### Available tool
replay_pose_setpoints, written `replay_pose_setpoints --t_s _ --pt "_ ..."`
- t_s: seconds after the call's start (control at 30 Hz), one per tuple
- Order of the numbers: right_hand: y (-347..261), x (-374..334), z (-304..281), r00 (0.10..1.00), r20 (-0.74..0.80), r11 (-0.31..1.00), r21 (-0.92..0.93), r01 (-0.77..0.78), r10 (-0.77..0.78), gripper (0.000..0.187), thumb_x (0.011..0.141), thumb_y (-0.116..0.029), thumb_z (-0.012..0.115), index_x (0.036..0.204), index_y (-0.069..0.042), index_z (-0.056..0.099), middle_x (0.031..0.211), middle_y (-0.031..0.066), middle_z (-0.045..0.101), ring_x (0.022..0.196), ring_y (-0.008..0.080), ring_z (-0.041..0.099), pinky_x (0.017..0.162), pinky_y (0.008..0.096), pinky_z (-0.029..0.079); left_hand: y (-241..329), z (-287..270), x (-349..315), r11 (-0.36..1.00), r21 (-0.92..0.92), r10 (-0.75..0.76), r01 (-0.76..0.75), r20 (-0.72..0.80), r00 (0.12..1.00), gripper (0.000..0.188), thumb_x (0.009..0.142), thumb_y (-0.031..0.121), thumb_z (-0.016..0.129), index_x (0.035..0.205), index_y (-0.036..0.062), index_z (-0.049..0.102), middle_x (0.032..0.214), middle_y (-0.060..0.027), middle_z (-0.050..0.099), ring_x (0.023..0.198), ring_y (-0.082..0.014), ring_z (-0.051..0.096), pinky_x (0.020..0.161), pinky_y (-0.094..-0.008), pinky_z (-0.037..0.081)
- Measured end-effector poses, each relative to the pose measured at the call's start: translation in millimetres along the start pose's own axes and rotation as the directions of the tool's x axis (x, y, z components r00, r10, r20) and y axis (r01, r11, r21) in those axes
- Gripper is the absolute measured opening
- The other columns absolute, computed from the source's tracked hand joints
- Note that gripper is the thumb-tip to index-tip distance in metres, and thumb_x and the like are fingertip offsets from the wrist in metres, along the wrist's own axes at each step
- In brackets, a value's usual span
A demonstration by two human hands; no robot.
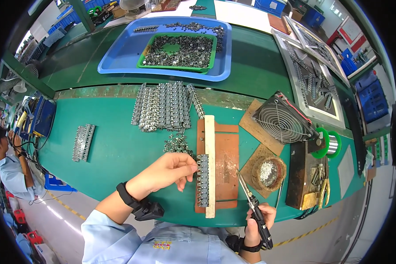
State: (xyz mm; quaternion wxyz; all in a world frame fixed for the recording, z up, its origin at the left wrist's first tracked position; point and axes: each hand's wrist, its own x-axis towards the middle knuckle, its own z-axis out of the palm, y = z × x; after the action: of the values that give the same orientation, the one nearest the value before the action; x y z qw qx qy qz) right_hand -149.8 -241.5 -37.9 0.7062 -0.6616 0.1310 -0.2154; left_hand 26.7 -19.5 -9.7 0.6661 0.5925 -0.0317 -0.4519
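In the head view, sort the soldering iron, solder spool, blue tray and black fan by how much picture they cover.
1. Blue tray
2. Black fan
3. Soldering iron and solder spool: too close to rank

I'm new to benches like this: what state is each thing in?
Left hand, fingertips at the component row
Right hand, closed around the soldering iron
Soldering iron, held, tip apart from the row
Component row, lined up along the pale bar
Metal strips, stacked
Green tray, holding many small parts, inside the blue tray
Solder spool, wire wound on
Fan, running or not unclear
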Motion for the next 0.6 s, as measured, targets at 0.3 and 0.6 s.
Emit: replay_pose_setpoints --t_s 0.3,0.6 --pt "-5 16 12 0.955 0.225 0.973 -0.074 0.216 -0.195 0.042 0.064 -0.022 0.074 0.091 -0.002 0.049 0.069 0.0084 0.051 0.062 0.0184 0.049 0.056 0.0299 0.040 -9 -4 1 0.995 -0.092 0.027 -0.024 0.031 0.999 0.013 0.088 0.015 0.049 0.088 0.0025 0.054 0.071 -0.0004 0.056 0.055 -0.0071 0.054 0.050 -0.0200 0.045" --pt "8 28 17 0.927 0.297 0.961 -0.089 0.263 -0.227 0.046 0.065 -0.032 0.074 0.089 -0.006 0.045 0.065 0.0054 0.051 0.054 0.0154 0.047 0.061 0.0313 0.037 -9 -4 0 0.994 -0.099 0.039 -0.037 0.016 0.999 0.014 0.088 0.014 0.049 0.088 0.0012 0.054 0.073 -0.0007 0.056 0.058 -0.0072 0.054 0.053 -0.0208 0.046"
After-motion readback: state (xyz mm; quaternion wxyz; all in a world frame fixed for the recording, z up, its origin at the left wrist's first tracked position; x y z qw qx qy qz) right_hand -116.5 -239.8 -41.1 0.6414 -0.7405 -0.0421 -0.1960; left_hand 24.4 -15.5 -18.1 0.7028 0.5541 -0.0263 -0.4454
